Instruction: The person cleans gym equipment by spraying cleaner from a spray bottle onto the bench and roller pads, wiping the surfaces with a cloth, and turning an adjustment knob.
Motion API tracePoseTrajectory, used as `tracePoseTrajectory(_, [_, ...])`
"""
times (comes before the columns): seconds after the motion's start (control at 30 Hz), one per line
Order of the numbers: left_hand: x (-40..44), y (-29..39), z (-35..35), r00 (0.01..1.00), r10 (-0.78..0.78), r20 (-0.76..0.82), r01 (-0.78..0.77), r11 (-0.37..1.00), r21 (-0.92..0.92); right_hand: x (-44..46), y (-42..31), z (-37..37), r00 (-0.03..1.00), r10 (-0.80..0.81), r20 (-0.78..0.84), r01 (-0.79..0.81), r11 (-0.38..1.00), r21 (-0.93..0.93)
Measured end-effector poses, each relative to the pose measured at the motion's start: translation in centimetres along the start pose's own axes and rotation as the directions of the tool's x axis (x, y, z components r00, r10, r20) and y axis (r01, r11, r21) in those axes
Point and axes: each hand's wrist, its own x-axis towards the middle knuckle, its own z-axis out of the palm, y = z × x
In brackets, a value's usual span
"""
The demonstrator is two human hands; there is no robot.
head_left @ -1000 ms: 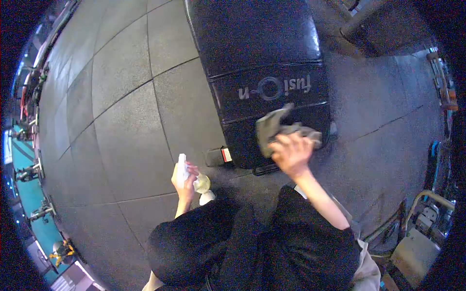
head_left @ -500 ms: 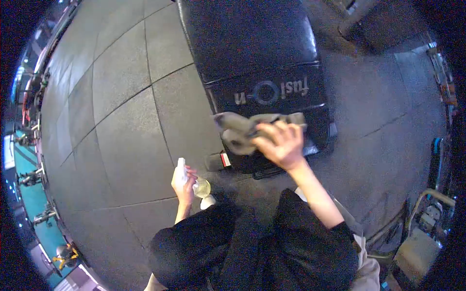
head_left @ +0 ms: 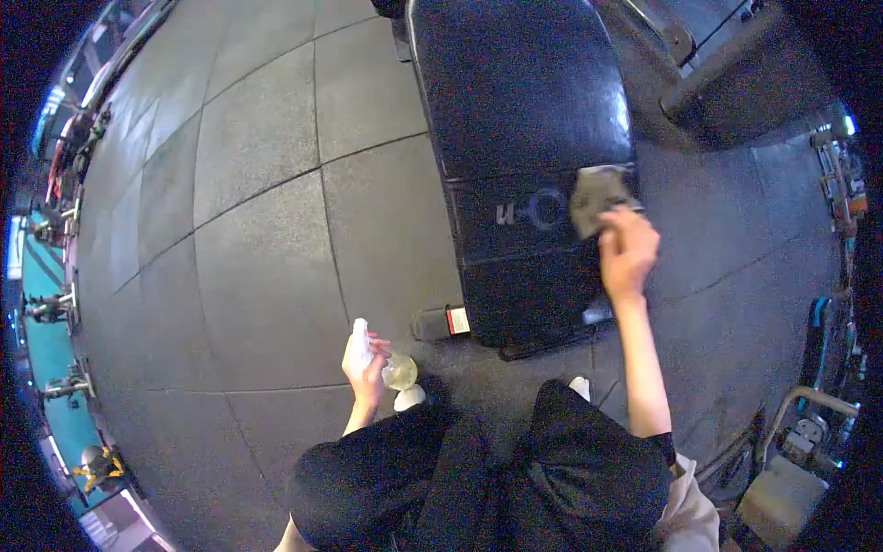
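A black padded bench [head_left: 520, 101] with a grey "fusion" logo stretches away in front of me. My right hand [head_left: 630, 248] grips a greyish-brown cloth [head_left: 598, 198], which lies against the bench's right side and covers part of the lettering. Lower left, over the floor, my left hand [head_left: 365, 363] is wrapped round the white neck of a spray bottle [head_left: 399, 372]. Its lower part is see-through with pale yellowish liquid inside. The cloth and right fingers are slightly blurred.
Dark rubber tiles [head_left: 258, 184] cover the floor. A bench foot with a red and white label [head_left: 458, 320] sticks out at the near left corner. Machine frames [head_left: 727, 92] stand at upper right, with more equipment [head_left: 800, 451] at lower right. My knees are below.
My right hand has carried the cloth from the bench's near end, farther up and right, onto the logo. The cloth looks more bunched. My left hand still holds the spray bottle; the view has shifted.
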Motion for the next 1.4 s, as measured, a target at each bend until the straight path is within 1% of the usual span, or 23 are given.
tracePoseTrajectory(0.1, [-0.2, 0.2, 0.3, 1.000, -0.006, -0.023, 0.004, 0.997, -0.071, 2.4, -6.1, 3.1, 0.916, -0.368, 0.161, 0.356, 0.929, 0.100])
tracePoseTrajectory(0.17, [-0.2, -0.2, 0.5, 1.000, 0.009, -0.026, -0.013, 0.989, -0.150, 5.4, -8.6, 6.4, 0.793, -0.605, 0.068, 0.591, 0.792, 0.155])
tracePoseTrajectory(0.2, [-0.1, 0.4, 1.0, 0.998, -0.017, -0.060, 0.008, 0.987, -0.162, 7.5, -9.2, 8.0, 0.749, -0.662, 0.025, 0.656, 0.745, 0.120])
tracePoseTrajectory(0.27, [-0.1, 0.2, 0.9, 0.998, 0.031, -0.062, -0.034, 0.999, -0.034, 12.5, -10.4, 10.6, 0.799, -0.601, -0.026, 0.599, 0.791, 0.122])
tracePoseTrajectory(0.3, [-0.2, -0.5, 0.6, 0.996, 0.066, -0.057, -0.064, 0.997, 0.044, 15.0, -10.5, 12.1, 0.795, -0.603, -0.073, 0.607, 0.792, 0.073])
tracePoseTrajectory(0.33, [-0.2, 0.3, 0.7, 0.999, 0.035, -0.042, -0.037, 0.998, -0.055, 17.1, -10.5, 13.3, 0.807, -0.576, -0.130, 0.587, 0.806, 0.076])
tracePoseTrajectory(0.37, [0.0, 0.8, 0.7, 0.998, 0.044, -0.035, -0.046, 0.997, -0.057, 19.0, -10.4, 14.2, 0.804, -0.573, -0.158, 0.586, 0.809, 0.051])
tracePoseTrajectory(0.5, [-0.3, -0.4, 0.4, 0.996, 0.083, -0.044, -0.084, 0.996, -0.025, 23.8, -10.1, 16.7, 0.787, -0.585, -0.198, 0.599, 0.801, 0.014])
tracePoseTrajectory(0.57, [-0.4, -0.6, 0.7, 0.998, -0.036, -0.046, 0.037, 0.999, 0.013, 25.8, -9.9, 17.7, 0.773, -0.597, -0.214, 0.607, 0.794, -0.020])
tracePoseTrajectory(0.63, [-0.5, -1.2, 0.5, 0.999, -0.032, -0.030, 0.034, 0.997, 0.076, 28.1, -9.7, 18.8, 0.763, -0.595, -0.253, 0.600, 0.797, -0.066])
tracePoseTrajectory(0.7, [-0.6, -1.1, 1.0, 0.996, -0.043, -0.072, 0.048, 0.996, 0.074, 30.1, -9.8, 19.6, 0.809, -0.535, -0.243, 0.528, 0.843, -0.098])
tracePoseTrajectory(0.77, [-0.6, -1.2, 1.0, 0.994, -0.077, -0.078, 0.084, 0.992, 0.093, 31.8, -10.9, 19.6, 0.868, -0.423, -0.258, 0.388, 0.904, -0.176])
tracePoseTrajectory(0.83, [-0.4, 0.3, 1.3, 0.999, -0.030, -0.012, 0.033, 0.945, 0.327, 33.7, -11.7, 19.7, 0.986, -0.125, -0.111, 0.122, 0.992, -0.026])
tracePoseTrajectory(0.87, [-0.3, 0.8, 1.6, 0.999, -0.037, -0.010, 0.038, 0.970, 0.240, 34.2, -12.0, 19.7, 0.994, -0.069, -0.082, 0.061, 0.994, -0.094])
tracePoseTrajectory(0.9, [-0.3, 0.4, 1.4, 0.999, -0.043, -0.017, 0.046, 0.969, 0.242, 34.4, -12.4, 19.6, 0.998, -0.013, -0.056, 0.004, 0.987, -0.164])
tracePoseTrajectory(0.93, [-0.3, -0.3, 1.2, 0.999, -0.042, -0.015, 0.045, 0.970, 0.239, 34.2, -12.5, 19.1, 1.000, -0.021, 0.003, 0.021, 0.987, -0.157])
tracePoseTrajectory(1.0, [-0.5, -0.9, 1.0, 0.999, -0.050, -0.012, 0.051, 0.972, 0.231, 32.8, -12.0, 18.9, 0.968, -0.238, -0.083, 0.228, 0.967, -0.112])
tracePoseTrajectory(1.03, [-0.5, -0.9, 0.9, 1.000, -0.007, -0.006, 0.008, 0.951, 0.309, 31.8, -11.9, 18.6, 0.925, -0.349, -0.149, 0.343, 0.937, -0.068])
tracePoseTrajectory(1.1, [-0.1, -0.8, 1.2, 0.996, 0.083, 0.028, -0.087, 0.889, 0.450, 29.3, -11.5, 18.2, 0.855, -0.472, -0.216, 0.432, 0.878, -0.207])
tracePoseTrajectory(1.13, [0.2, -0.1, 1.7, 0.990, 0.137, 0.044, -0.141, 0.854, 0.500, 27.9, -11.7, 17.7, 0.881, -0.444, -0.162, 0.417, 0.892, -0.176])
tracePoseTrajectory(1.23, [0.2, 0.4, 2.4, 0.995, 0.096, 0.031, -0.099, 0.894, 0.438, 23.1, -12.3, 15.8, 0.889, -0.457, -0.029, 0.452, 0.886, -0.100])
tracePoseTrajectory(1.3, [0.2, -0.4, 2.1, 0.995, 0.095, 0.043, -0.104, 0.908, 0.407, 19.7, -12.4, 14.5, 0.839, -0.544, -0.019, 0.543, 0.839, -0.030])
tracePoseTrajectory(1.4, [0.3, -0.5, 2.1, 0.995, 0.092, 0.044, -0.101, 0.932, 0.349, 13.3, -13.0, 11.4, 0.729, -0.670, 0.140, 0.677, 0.736, -0.006])
